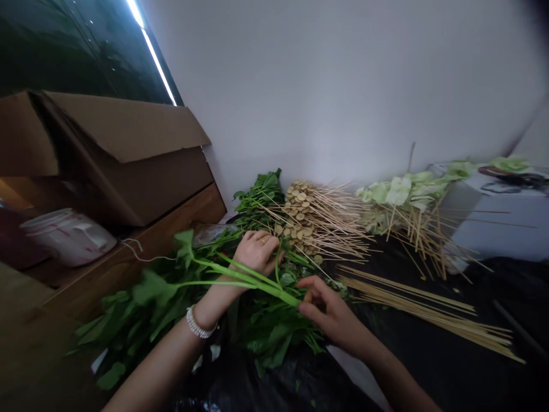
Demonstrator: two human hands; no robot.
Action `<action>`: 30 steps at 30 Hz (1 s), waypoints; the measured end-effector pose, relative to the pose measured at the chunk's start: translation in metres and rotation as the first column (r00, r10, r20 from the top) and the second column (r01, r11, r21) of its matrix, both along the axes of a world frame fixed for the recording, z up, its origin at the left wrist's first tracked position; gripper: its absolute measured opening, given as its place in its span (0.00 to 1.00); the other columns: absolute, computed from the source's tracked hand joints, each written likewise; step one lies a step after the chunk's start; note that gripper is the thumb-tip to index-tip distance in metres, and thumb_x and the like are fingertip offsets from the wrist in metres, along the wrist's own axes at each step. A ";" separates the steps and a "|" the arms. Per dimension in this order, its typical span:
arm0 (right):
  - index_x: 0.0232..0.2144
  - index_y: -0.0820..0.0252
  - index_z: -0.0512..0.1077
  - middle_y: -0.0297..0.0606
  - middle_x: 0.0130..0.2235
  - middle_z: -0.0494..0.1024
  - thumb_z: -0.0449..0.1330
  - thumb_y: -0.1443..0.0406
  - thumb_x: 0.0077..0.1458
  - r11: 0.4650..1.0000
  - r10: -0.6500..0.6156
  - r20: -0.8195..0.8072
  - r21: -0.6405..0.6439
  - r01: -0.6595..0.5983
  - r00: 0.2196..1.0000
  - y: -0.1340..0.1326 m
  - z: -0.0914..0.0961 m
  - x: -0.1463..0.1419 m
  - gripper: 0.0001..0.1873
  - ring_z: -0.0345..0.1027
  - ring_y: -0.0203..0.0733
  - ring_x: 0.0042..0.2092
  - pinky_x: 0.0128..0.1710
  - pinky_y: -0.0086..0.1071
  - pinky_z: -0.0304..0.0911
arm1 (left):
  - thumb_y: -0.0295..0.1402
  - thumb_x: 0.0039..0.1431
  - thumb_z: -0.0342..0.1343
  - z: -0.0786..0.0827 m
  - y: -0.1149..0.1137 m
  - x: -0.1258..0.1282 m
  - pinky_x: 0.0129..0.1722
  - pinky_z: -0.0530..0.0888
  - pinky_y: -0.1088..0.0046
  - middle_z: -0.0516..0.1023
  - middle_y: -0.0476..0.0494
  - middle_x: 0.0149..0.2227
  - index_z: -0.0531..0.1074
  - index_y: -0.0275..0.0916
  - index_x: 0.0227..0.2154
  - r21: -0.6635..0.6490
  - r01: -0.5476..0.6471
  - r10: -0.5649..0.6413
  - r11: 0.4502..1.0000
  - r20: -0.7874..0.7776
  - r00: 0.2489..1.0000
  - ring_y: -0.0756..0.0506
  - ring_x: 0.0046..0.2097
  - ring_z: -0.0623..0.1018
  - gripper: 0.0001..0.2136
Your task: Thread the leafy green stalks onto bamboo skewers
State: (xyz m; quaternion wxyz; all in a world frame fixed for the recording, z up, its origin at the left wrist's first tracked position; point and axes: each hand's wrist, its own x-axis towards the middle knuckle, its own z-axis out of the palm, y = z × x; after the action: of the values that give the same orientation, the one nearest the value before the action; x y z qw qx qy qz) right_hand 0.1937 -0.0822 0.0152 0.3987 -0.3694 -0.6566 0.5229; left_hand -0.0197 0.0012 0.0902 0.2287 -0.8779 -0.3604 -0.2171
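My right hand (328,309) pinches the cut ends of a few long green stalks (240,276) that stretch leftward with leaves at their far ends. My left hand (256,252), with a ring and a pearl bracelet on its wrist, reaches into a pile of leafy greens (270,332) on black plastic sheeting; its fingers curl down around some stems there. Both hands lie close together over the greens.
Skewered round slices (302,220) and skewered pale leaves (403,197) lie by the white wall. Bare bamboo skewers (424,312) lie to the right. A cardboard box (124,154) and a white pot (68,234) are on the left, a grey box (497,223) on the right.
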 end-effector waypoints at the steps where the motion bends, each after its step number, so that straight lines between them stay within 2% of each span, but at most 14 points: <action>1: 0.46 0.56 0.67 0.29 0.28 0.69 0.58 0.62 0.60 0.996 -0.023 0.101 0.089 0.014 0.995 -0.003 0.001 -0.002 0.12 0.64 0.37 0.31 0.33 0.31 0.57 | 0.37 0.64 0.51 -0.002 -0.001 0.000 0.40 0.69 0.63 0.79 0.43 0.31 0.69 0.39 0.32 -0.027 -0.002 0.001 1.000 -0.017 1.000 0.42 0.39 0.77 0.08; 4: 0.47 0.56 0.67 0.37 0.39 0.75 0.50 0.65 0.65 0.960 -0.057 0.269 0.278 -0.021 0.961 -0.010 0.003 -0.008 0.10 0.69 0.43 0.41 0.43 0.36 0.60 | 0.37 0.64 0.51 -0.007 -0.006 0.000 0.37 0.70 0.66 0.77 0.45 0.29 0.68 0.37 0.40 -0.097 -0.021 0.019 0.995 -0.025 1.000 0.43 0.35 0.76 0.08; 7: 0.51 0.56 0.66 0.43 0.47 0.75 0.47 0.68 0.65 0.936 -0.082 0.241 0.353 -0.009 0.967 -0.017 0.002 -0.015 0.14 0.69 0.45 0.49 0.50 0.38 0.61 | 0.38 0.63 0.52 -0.010 -0.012 0.003 0.35 0.71 0.68 0.76 0.46 0.29 0.67 0.37 0.45 -0.152 -0.042 0.035 0.988 -0.053 0.998 0.44 0.34 0.75 0.12; 11: 0.46 0.54 0.69 0.41 0.42 0.78 0.56 0.63 0.62 0.921 -0.185 0.130 0.368 0.126 0.974 -0.019 -0.001 -0.018 0.11 0.71 0.47 0.43 0.44 0.37 0.63 | 0.42 0.62 0.54 -0.013 -0.014 0.011 0.35 0.72 0.67 0.73 0.44 0.29 0.68 0.40 0.31 -0.118 -0.059 0.050 0.991 -0.083 0.995 0.42 0.36 0.74 0.11; 14: 0.39 0.54 0.72 0.36 0.33 0.77 0.58 0.59 0.61 0.939 -0.239 0.045 0.264 0.220 0.970 -0.012 -0.001 -0.011 0.07 0.69 0.43 0.34 0.36 0.34 0.61 | 0.43 0.60 0.56 -0.015 -0.012 0.017 0.41 0.72 0.62 0.72 0.41 0.34 0.69 0.40 0.31 -0.038 -0.095 0.098 0.995 0.093 0.991 0.40 0.40 0.72 0.12; 16: 0.36 0.56 0.72 0.33 0.27 0.73 0.57 0.56 0.61 0.968 -0.211 -0.049 0.128 0.216 0.976 -0.006 0.000 -0.005 0.10 0.65 0.38 0.29 0.30 0.31 0.58 | 0.43 0.58 0.58 -0.018 -0.010 0.020 0.45 0.72 0.58 0.72 0.38 0.41 0.69 0.39 0.38 -0.048 -0.098 0.106 0.994 0.230 0.967 0.38 0.45 0.72 0.13; 18: 0.35 0.58 0.71 0.28 0.23 0.67 0.57 0.53 0.61 0.982 -0.189 -0.198 -0.031 0.187 0.962 0.001 -0.001 0.000 0.14 0.58 0.33 0.24 0.24 0.27 0.53 | 0.40 0.59 0.58 -0.023 -0.005 0.020 0.48 0.71 0.56 0.71 0.36 0.47 0.69 0.38 0.46 -0.070 -0.044 0.062 0.997 0.285 0.956 0.37 0.50 0.71 0.16; 20: 0.34 0.59 0.70 0.24 0.19 0.61 0.58 0.50 0.60 0.976 -0.192 -0.348 -0.165 0.141 0.918 0.008 -0.003 0.002 0.17 0.49 0.28 0.19 0.18 0.25 0.45 | 0.36 0.61 0.57 -0.029 0.000 0.017 0.49 0.70 0.56 0.73 0.37 0.48 0.70 0.40 0.47 -0.063 -0.006 0.023 0.998 0.268 0.963 0.37 0.50 0.72 0.13; 23: 0.34 0.59 0.69 0.21 0.17 0.59 0.60 0.49 0.58 0.961 -0.226 -0.503 -0.256 0.106 0.834 0.018 -0.007 0.005 0.19 0.40 0.25 0.15 0.14 0.23 0.37 | 0.34 0.64 0.54 -0.038 0.008 0.008 0.47 0.70 0.58 0.76 0.42 0.39 0.74 0.42 0.41 -0.078 0.030 -0.015 0.996 0.191 0.981 0.40 0.45 0.74 0.06; 25: 0.33 0.60 0.69 0.20 0.17 0.59 0.62 0.49 0.56 0.955 -0.259 -0.553 -0.271 0.123 0.792 0.024 -0.010 0.008 0.19 0.40 0.24 0.14 0.13 0.22 0.36 | 0.33 0.67 0.50 -0.043 0.010 0.002 0.45 0.71 0.62 0.77 0.43 0.37 0.74 0.41 0.42 -0.091 0.058 -0.042 0.994 0.163 0.986 0.42 0.42 0.74 0.08; 28: 0.33 0.60 0.69 0.20 0.16 0.59 0.63 0.50 0.55 0.951 -0.281 -0.578 -0.276 0.141 0.766 0.030 -0.011 0.012 0.20 0.40 0.23 0.14 0.12 0.20 0.36 | 0.30 0.68 0.46 -0.051 0.006 -0.004 0.44 0.72 0.65 0.76 0.41 0.39 0.72 0.38 0.47 -0.054 0.051 -0.042 0.997 0.142 0.989 0.43 0.42 0.74 0.12; 30: 0.33 0.60 0.69 0.20 0.16 0.59 0.64 0.50 0.54 0.949 -0.285 -0.582 -0.284 0.138 0.762 0.030 -0.011 0.012 0.20 0.40 0.23 0.14 0.12 0.20 0.37 | 0.28 0.66 0.45 -0.057 0.002 -0.005 0.43 0.72 0.65 0.76 0.41 0.37 0.73 0.37 0.43 -0.037 0.021 -0.016 0.999 0.140 0.990 0.42 0.41 0.74 0.11</action>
State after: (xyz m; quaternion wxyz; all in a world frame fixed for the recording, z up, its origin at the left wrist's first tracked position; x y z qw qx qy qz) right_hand 0.2054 -0.0526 0.0041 0.6033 -0.2934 -0.3808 0.6364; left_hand -0.0243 0.0037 0.0328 0.1841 -0.8680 -0.3715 -0.2734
